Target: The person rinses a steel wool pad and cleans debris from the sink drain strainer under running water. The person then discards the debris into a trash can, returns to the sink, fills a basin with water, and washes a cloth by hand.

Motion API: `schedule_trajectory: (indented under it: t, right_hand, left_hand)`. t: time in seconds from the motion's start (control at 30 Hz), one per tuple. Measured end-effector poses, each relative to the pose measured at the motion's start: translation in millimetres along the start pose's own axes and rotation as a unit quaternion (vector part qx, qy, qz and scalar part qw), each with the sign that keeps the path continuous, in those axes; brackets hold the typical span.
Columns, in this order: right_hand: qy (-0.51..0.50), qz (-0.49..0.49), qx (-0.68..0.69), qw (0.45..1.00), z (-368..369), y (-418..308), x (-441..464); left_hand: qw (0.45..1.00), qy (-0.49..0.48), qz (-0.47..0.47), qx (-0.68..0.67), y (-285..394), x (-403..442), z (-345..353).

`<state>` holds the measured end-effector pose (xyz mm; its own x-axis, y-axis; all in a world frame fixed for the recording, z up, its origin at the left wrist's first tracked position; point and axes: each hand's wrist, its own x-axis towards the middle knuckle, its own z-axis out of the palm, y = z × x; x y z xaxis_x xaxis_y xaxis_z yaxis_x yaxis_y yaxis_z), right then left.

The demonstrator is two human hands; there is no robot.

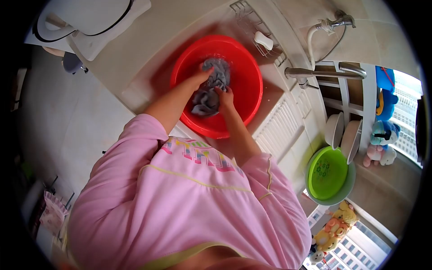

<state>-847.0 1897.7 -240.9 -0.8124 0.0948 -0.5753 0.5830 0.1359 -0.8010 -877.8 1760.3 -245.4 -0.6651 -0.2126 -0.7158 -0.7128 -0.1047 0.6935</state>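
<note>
A wet grey cloth (218,74), bunched and twisted, is held over the inside of a round red basin (246,92). My left hand (204,75) is closed on its upper left part. Lower down on the right, my right hand (225,98) grips the same cloth, and a loose bundle of it hangs between and below the hands. Some water and bubbles show near the basin's far side. Parts of my fingers are hidden in the folds.
The basin sits in a pale sink with a ridged washboard (281,121) on its right. A white soap bar (263,40) rests in a wire rack (245,20). A metal faucet (324,73) reaches rightward. Green (328,173) and white basins (334,130) stand further right, near stuffed toys.
</note>
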Motion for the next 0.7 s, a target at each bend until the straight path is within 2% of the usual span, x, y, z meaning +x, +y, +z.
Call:
schedule_trajectory:
  t: [0.03,0.07,0.17,0.23,0.3,0.37,0.4,0.43,0.47,0.5,0.53,0.57,0.6,0.63,0.67,0.7]
  right_hand:
    - [-0.029,-0.042,-0.022,0.998,3,-24,-25]
    - [-0.059,-0.082,-0.044,0.994,8,-51,-52]
    - [-0.117,-0.188,-0.189,0.957,18,-85,-104]
    - [-0.149,-0.259,-0.262,0.918,29,-94,-128]
    - [-0.139,-0.305,-0.385,0.860,34,-90,-116]
    - [-0.027,-0.309,-0.458,0.833,22,-58,-55]
    - [0.017,-0.487,-0.463,0.741,-4,-1,20]
    - [0.108,-0.637,-0.462,0.608,-30,54,94]
    - [0.053,-0.426,-0.471,0.771,-34,8,70]
    - [0.046,-0.181,-0.485,0.854,-37,-45,40]
    - [0.062,-0.175,-0.420,0.889,-44,-50,45]
    - [0.077,-0.170,-0.351,0.917,-46,-54,51]
    - [0.049,-0.182,-0.337,0.922,-43,-58,43]
    - [0.093,-0.345,-0.426,0.831,-42,-28,58]
    - [0.134,-0.494,-0.495,0.702,-43,23,87]
    - [0.131,-0.547,-0.530,0.635,-42,36,97]
  left_hand:
    - [0.994,-0.015,-0.083,-0.073,15,-20,-5]
    - [0.966,-0.129,-0.098,-0.200,-1,0,-4]
    - [0.862,-0.360,-0.227,-0.276,32,-50,-35]
    - [0.861,-0.355,-0.174,-0.319,25,-45,-21]
    - [0.861,-0.341,-0.143,-0.349,29,-50,-2]
    - [0.860,-0.319,-0.113,-0.381,30,-54,9]
    - [0.859,-0.306,-0.099,-0.397,26,-55,11]
    - [0.860,-0.269,-0.142,-0.409,24,-46,10]
    - [0.858,-0.231,-0.185,-0.420,22,-31,9]
    - [0.852,-0.194,-0.228,-0.428,21,-24,9]
    - [0.878,-0.100,-0.167,-0.438,36,-39,8]
    - [0.923,-0.064,-0.061,-0.376,36,-34,5]
    - [0.950,-0.026,0.044,-0.307,32,-26,1]
    - [0.962,0.011,0.145,-0.233,25,-19,-3]
    - [0.959,0.054,0.201,-0.190,17,-9,-4]
    - [0.964,0.079,0.180,-0.179,15,-6,-4]
